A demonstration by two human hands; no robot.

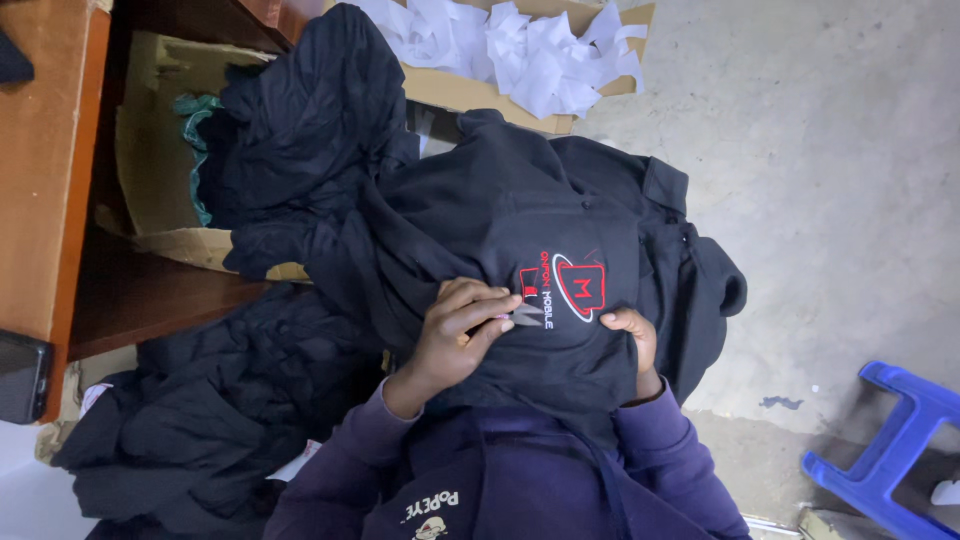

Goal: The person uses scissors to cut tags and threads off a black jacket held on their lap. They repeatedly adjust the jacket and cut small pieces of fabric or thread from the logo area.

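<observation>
A black polo shirt (560,200) with a red and white embroidered emblem (580,285) lies spread over my lap. My left hand (455,335) pinches small metal thread snips (525,315), whose tips rest on the cloth just beside the emblem's lettering. My right hand (635,335) grips the shirt fabric at the emblem's other side and holds it taut. I wear purple sleeves and a dark apron (500,480).
More black garments are piled at the left (200,420) and top (310,110). A cardboard box of white paper scraps (520,50) sits at the top, another cardboard box (150,140) by a wooden table (40,150). A blue plastic stool (890,440) stands on the concrete floor at the right.
</observation>
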